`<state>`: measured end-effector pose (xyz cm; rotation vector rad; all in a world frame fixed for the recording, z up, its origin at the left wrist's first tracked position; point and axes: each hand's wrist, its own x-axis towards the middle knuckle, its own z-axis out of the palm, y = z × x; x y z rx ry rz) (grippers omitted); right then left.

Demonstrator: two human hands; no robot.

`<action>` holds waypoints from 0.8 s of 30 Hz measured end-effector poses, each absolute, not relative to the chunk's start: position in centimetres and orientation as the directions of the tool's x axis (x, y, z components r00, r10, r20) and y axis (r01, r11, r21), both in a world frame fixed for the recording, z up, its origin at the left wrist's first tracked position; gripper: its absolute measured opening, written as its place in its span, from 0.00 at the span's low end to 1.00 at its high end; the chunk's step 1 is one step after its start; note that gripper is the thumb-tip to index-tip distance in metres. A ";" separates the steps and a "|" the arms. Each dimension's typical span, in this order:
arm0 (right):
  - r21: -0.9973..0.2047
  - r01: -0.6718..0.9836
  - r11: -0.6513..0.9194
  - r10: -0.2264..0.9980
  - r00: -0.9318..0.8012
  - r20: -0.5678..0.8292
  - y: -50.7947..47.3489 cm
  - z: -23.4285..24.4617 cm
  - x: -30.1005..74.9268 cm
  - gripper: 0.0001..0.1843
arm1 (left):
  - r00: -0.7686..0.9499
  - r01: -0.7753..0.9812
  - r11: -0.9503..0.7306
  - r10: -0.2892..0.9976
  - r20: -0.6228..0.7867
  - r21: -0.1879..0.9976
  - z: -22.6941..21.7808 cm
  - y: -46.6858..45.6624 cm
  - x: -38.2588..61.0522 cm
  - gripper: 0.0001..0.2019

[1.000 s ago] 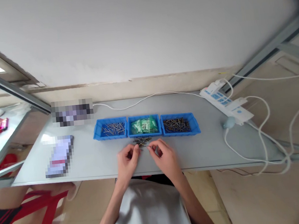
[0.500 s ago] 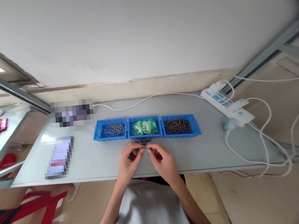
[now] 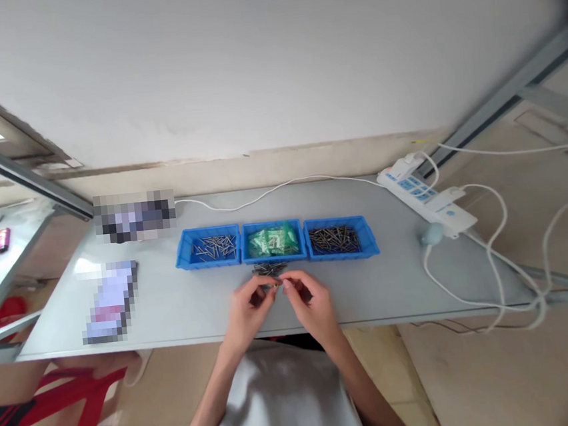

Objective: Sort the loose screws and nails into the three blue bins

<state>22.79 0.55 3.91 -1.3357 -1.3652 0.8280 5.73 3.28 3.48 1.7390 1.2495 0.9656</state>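
Observation:
Thumb and fingertips of my left hand (image 3: 250,308) pinch a tiny brassy piece (image 3: 276,285), too small to name. My right hand (image 3: 314,300) is closed in a pinch against it, fingertips almost touching the left ones; what sits between them is hidden. Just beyond lies a small pile of dark screws (image 3: 269,268) on the grey table (image 3: 372,291). Behind that, three blue bins stand in a row: the left bin (image 3: 183,251) has thin silvery screws or pins, the middle bin (image 3: 249,259) green-printed plastic packets, the right bin (image 3: 369,239) many dark bronze screws.
A blurred-out phone-like object (image 3: 109,303) lies at the left, another pixelated object (image 3: 136,217) behind it. A white power strip (image 3: 426,199) with plugs and looping cables (image 3: 493,253) is at the right. A person's leg and a red stool (image 3: 83,420) are at lower left.
Both hands have drawn slightly closer together, and the small piece between the fingertips has tilted downward. The view has shifted slightly; bins and pile look the same.

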 end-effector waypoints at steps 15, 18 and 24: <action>-0.942 0.284 0.181 0.975 0.072 0.209 0.2 4.3 22.9 0.08 | 0.207 0.314 -0.185 0.971 0.123 0.931 3.4 3.3 5.7 0.04; -0.940 0.288 0.181 0.977 0.061 0.207 0.2 4.2 22.8 0.08 | 0.200 0.310 -0.184 0.972 0.126 0.933 3.7 3.3 5.8 0.04; -0.935 0.304 0.184 0.976 0.056 0.210 0.2 4.0 22.8 0.08 | 0.208 0.316 -0.189 0.970 0.126 0.930 4.3 3.3 6.0 0.05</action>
